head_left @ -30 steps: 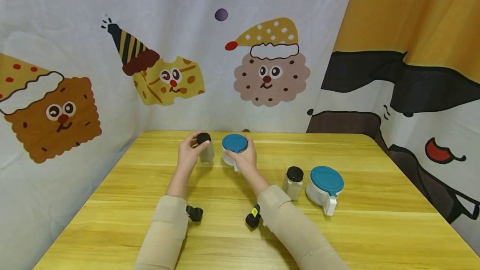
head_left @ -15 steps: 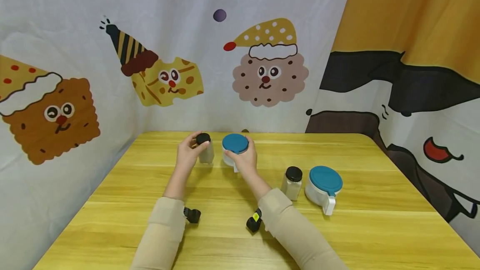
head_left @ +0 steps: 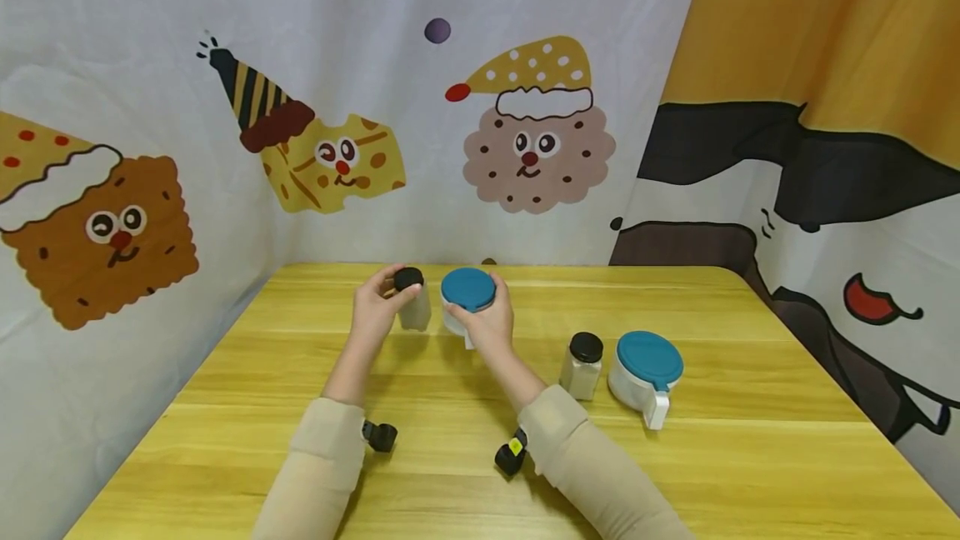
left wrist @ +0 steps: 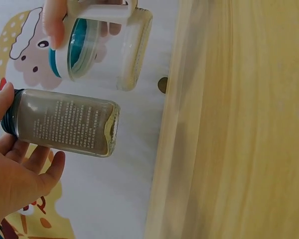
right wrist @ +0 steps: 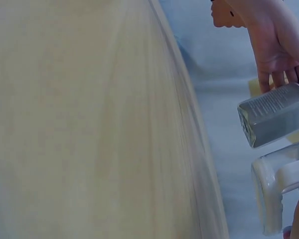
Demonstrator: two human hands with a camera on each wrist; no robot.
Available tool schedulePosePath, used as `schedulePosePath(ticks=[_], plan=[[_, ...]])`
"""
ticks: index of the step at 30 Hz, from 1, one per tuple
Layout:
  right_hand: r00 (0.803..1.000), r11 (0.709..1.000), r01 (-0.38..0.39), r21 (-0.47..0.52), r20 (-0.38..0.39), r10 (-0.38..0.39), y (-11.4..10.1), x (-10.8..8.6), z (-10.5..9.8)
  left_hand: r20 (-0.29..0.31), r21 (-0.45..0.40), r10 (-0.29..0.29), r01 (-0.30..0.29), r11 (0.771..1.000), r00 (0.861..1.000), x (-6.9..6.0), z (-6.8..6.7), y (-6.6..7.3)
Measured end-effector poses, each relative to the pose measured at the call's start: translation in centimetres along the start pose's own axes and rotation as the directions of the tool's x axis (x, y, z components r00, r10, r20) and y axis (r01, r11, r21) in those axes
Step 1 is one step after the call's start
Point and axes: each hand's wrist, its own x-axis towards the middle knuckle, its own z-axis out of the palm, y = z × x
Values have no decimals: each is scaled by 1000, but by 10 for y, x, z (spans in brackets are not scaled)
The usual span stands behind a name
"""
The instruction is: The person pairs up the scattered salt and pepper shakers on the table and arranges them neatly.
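My left hand (head_left: pixel 373 307) grips a spice jar (head_left: pixel 414 313) by its black lid, thumb on the near side. In the left wrist view this glass jar (left wrist: pixel 65 122) carries small printed text and holds a little pale content at its base. To its right, my right hand (head_left: pixel 491 319) holds a seasoning pot (head_left: pixel 468 286) with a blue lid and a white handle. Curtain shows between both bases and the table in the left wrist view, so both are raised. The right wrist view catches the pot's handle (right wrist: pixel 295 174) and the spice jar (right wrist: pixel 276 114) beside it.
A second black-lidded spice jar (head_left: pixel 582 369) stands on the wooden table (head_left: pixel 420 490) at the right. Close beside it is another blue-lidded pot (head_left: pixel 647 369), its handle facing the front. A printed curtain (head_left: pixel 442 232) hangs behind the table's far edge.
The held spice jar and held pot have drawn slightly closer together. Both wrists have shifted a little, and the head view has drifted slightly. The jar and pot on the table stay put.
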Motion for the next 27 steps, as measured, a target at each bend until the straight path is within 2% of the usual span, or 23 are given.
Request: schedulePosePath(ticks=[6, 8, 27], plan=[[1000, 1000, 14, -4, -8, -14, -2, -4, -1, 17, -27, -22, 22, 999, 1000, -3, -1, 4], [1000, 1000, 16, 0, -10, -16, -1, -5, -2, 17, -29, -18, 19, 999, 1000, -2, -1, -1], [999, 999, 29, 31, -32, -28, -7, -21, -8, 32, 72, -8, 6, 997, 999, -13, -9, 3]])
